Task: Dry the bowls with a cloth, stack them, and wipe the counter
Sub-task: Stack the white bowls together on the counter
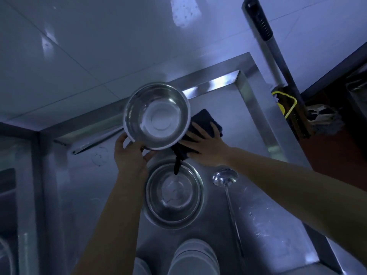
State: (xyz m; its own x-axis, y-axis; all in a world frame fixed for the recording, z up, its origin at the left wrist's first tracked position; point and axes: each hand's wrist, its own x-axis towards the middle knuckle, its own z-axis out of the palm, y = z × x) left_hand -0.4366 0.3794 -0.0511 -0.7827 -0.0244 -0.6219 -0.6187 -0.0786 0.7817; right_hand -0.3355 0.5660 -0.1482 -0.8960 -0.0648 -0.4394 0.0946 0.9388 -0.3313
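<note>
Over the steel counter (258,225), round steel bowl (156,116) gripped by left hand (129,155), dark cloth (206,120) pressed w/ flat right hand (206,147); 2nd steel bowl (173,193) undried, stacking & wiping prob. left.

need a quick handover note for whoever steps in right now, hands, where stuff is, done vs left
Left hand grips the rim of a steel bowl, held tilted above the counter.
Right hand presses a dark cloth against that bowl's outer side, fingers spread.
A second steel bowl sits upright on the counter below; a ladle lies to its right.
Done: nothing stacked yet.
Left: finish drying, stack both bowls, wipe the counter.
</note>
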